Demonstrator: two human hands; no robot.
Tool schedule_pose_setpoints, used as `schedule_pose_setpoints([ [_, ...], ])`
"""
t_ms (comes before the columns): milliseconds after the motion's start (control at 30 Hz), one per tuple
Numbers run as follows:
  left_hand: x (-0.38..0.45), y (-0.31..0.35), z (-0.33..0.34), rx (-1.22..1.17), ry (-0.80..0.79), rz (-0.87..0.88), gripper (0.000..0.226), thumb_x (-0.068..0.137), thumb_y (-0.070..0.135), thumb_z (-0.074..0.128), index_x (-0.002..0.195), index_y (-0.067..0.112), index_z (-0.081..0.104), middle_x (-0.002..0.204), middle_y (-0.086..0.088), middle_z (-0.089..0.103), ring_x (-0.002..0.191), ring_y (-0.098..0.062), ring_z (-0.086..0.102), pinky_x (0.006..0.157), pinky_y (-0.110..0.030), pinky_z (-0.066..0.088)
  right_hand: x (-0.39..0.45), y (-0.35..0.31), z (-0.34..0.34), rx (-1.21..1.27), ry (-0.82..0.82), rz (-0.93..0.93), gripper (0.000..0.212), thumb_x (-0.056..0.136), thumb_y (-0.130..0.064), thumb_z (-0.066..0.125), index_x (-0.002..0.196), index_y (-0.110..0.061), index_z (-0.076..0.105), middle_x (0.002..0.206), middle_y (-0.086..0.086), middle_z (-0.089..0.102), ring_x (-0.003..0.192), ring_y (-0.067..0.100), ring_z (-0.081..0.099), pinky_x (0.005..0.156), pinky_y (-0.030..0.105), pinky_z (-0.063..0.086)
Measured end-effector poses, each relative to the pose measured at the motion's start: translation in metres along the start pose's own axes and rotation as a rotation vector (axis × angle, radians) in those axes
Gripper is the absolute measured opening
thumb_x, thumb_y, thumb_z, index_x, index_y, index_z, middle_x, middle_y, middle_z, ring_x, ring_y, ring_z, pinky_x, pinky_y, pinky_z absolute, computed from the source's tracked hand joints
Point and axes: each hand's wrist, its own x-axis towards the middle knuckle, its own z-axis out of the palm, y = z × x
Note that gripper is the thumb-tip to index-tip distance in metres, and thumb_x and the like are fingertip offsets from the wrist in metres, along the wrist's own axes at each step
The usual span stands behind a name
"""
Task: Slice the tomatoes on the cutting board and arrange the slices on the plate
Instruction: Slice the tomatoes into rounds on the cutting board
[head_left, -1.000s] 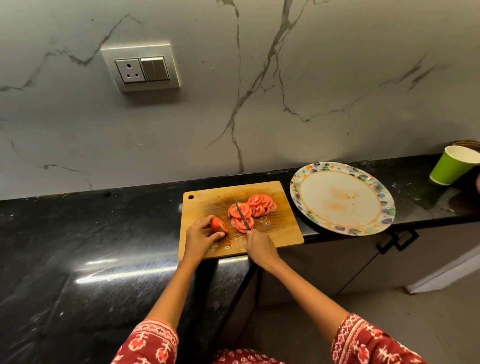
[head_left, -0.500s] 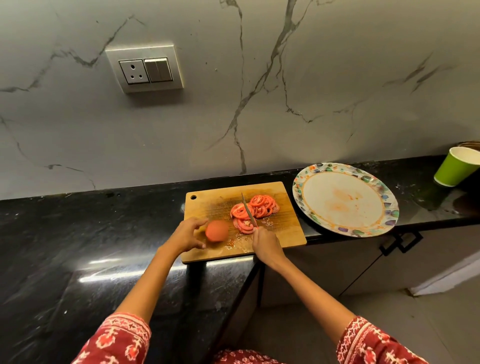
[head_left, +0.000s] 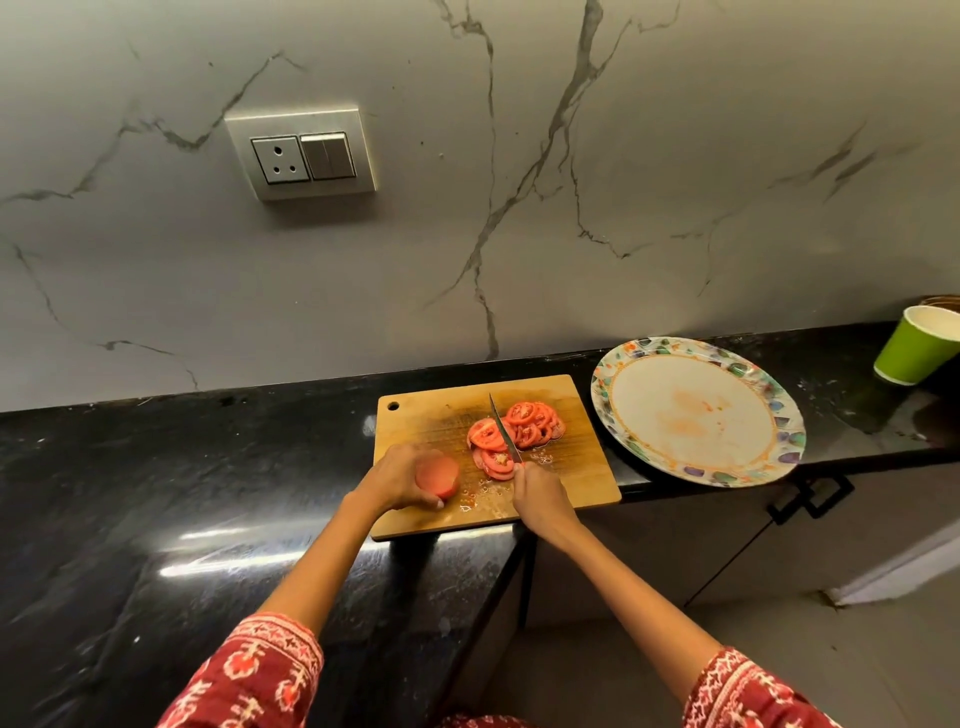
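While my left hand (head_left: 400, 480) holds a tomato (head_left: 437, 477) at the near left of the cutting board (head_left: 571, 467), its fingers curled round the far side and the thumb underneath, I would set the fruit down before cutting anything. It looks to be a fresh, unsliced tomato, though motion blur keeps me from saying whether it touches the wood. My right hand (head_left: 540, 501) grips the knife (head_left: 503, 428) by the handle, fingers wrapped tight, and the blade points away from me over the pile of slices (head_left: 511, 436) in the middle of the board. Those slices lie overlapped in two loose heaps, with juice and seeds just in front of them.

To do this step well, I judge the tomato should rest on its steadiest side on a dry patch of board, clear of the wet seeds, since a round, slick skin will roll. I would tuck my left fingertips back from the cut line, and draw the blade in a sawing stroke rather than pressing straight down, which would crush it. First the knife has to come off the pile without dragging slices along.

Just right of the board sits the plate (head_left: 779, 415), partly overhanging the black table (head_left: 208, 467) edge and bearing only faint stains, so no arranging has begun. I would load it gently, keeping weight toward the wall side.
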Motion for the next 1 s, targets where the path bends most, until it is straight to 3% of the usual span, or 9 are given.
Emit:
schedule_pose_setpoints([
  [133, 0.002, 0.009, -0.002, 0.034, -0.022, 0.045, 0.072, 0.071, 0.021, 0.078, 0.135, 0.014, 0.045, 0.139, -0.005, 0.04, 0.128, -0.02, 0.034, 0.105, -0.028, 0.027, -0.004, -0.005, 0.0, -0.018, -0.04, -0.014, 0.032, 0.102, -0.017, 0.028, 0.086, -0.004, 0.053, 0.096, 0.023, 0.063, 0.091, 0.035, 0.06, 0.065, 0.03, 0.033],
  [233, 0.007, 0.02, -0.004, 0.102, -0.075, 0.054, 0.068, 0.075, 0.017, 0.073, 0.136, 0.012, 0.043, 0.137, -0.006, 0.046, 0.126, -0.022, 0.04, 0.102, -0.029, 0.032, -0.007, -0.007, 0.003, 0.004, -0.058, -0.008, 0.031, 0.102, -0.018, 0.027, 0.082, -0.007, 0.049, 0.093, 0.023, 0.063, 0.088, 0.035, 0.06, 0.064, 0.028, 0.031],
  [333, 0.01, 0.023, -0.002, 0.07, -0.031, 0.032, 0.058, 0.075, 0.02, 0.073, 0.129, 0.011, 0.051, 0.129, -0.007, 0.054, 0.117, -0.022, 0.048, 0.094, -0.028, 0.038, -0.007, -0.011, 0.001, 0.022, -0.073, 0.001, 0.032, 0.102, -0.018, 0.027, 0.082, -0.006, 0.05, 0.084, 0.019, 0.059, 0.08, 0.031, 0.056, 0.064, 0.028, 0.029],
  [433, 0.008, 0.014, 0.005, -0.272, 0.145, -0.027, 0.061, 0.07, 0.017, 0.078, 0.125, 0.009, 0.054, 0.125, -0.007, 0.057, 0.113, -0.022, 0.053, 0.091, -0.026, 0.042, -0.008, -0.017, -0.003, 0.032, -0.084, -0.012, 0.034, 0.102, -0.017, 0.027, 0.072, -0.011, 0.042, 0.068, 0.004, 0.047, 0.072, 0.022, 0.047, 0.063, 0.028, 0.028],
  [533, 0.0, 0.009, 0.015, -0.73, 0.259, -0.132, 0.067, 0.066, 0.0, 0.078, 0.127, 0.008, 0.052, 0.129, -0.013, 0.054, 0.117, -0.026, 0.054, 0.098, -0.034, 0.044, -0.011, -0.023, 0.0, 0.021, -0.096, -0.043, 0.036, 0.101, -0.017, 0.029, 0.067, -0.014, 0.04, 0.07, 0.008, 0.048, 0.07, 0.022, 0.047, 0.061, 0.029, 0.029],
  [600, -0.004, 0.008, 0.022, -0.897, 0.279, -0.167, 0.073, 0.066, -0.005, 0.076, 0.131, 0.011, 0.048, 0.131, -0.013, 0.052, 0.119, -0.027, 0.052, 0.1, -0.038, 0.043, -0.016, -0.026, 0.005, 0.003, -0.111, -0.051, 0.036, 0.101, -0.017, 0.029, 0.066, -0.014, 0.039, 0.072, 0.008, 0.048, 0.071, 0.023, 0.048, 0.062, 0.029, 0.029],
  [733, -0.006, 0.014, 0.025, -0.974, 0.303, -0.153, 0.065, 0.072, -0.005, 0.071, 0.131, 0.009, 0.049, 0.134, -0.012, 0.05, 0.121, -0.024, 0.05, 0.087, -0.024, 0.045, -0.024, -0.033, 0.015, -0.034, -0.104, -0.013, 0.034, 0.102, -0.023, 0.027, 0.09, -0.007, 0.054, 0.089, 0.014, 0.058, 0.089, 0.031, 0.058, 0.066, 0.029, 0.032],
  [833, -0.005, 0.014, 0.026, -0.948, 0.323, -0.14, 0.062, 0.072, -0.003, 0.072, 0.129, 0.006, 0.05, 0.134, -0.011, 0.05, 0.121, -0.023, 0.05, 0.084, -0.018, 0.044, -0.025, -0.037, 0.019, -0.062, -0.101, 0.027, 0.036, 0.102, -0.026, 0.028, 0.105, -0.003, 0.055, 0.105, 0.015, 0.062, 0.099, 0.033, 0.059, 0.068, 0.029, 0.034],
  [1000, -0.005, 0.013, 0.029, -0.863, 0.425, -0.146, 0.059, 0.069, -0.001, 0.075, 0.124, 0.0, 0.054, 0.127, -0.016, 0.056, 0.113, -0.018, 0.054, 0.086, -0.018, 0.042, -0.025, -0.038, 0.017, -0.089, -0.107, 0.018, 0.034, 0.102, -0.025, 0.029, 0.109, -0.002, 0.054, 0.109, 0.017, 0.062, 0.102, 0.033, 0.059, 0.068, 0.028, 0.034],
])
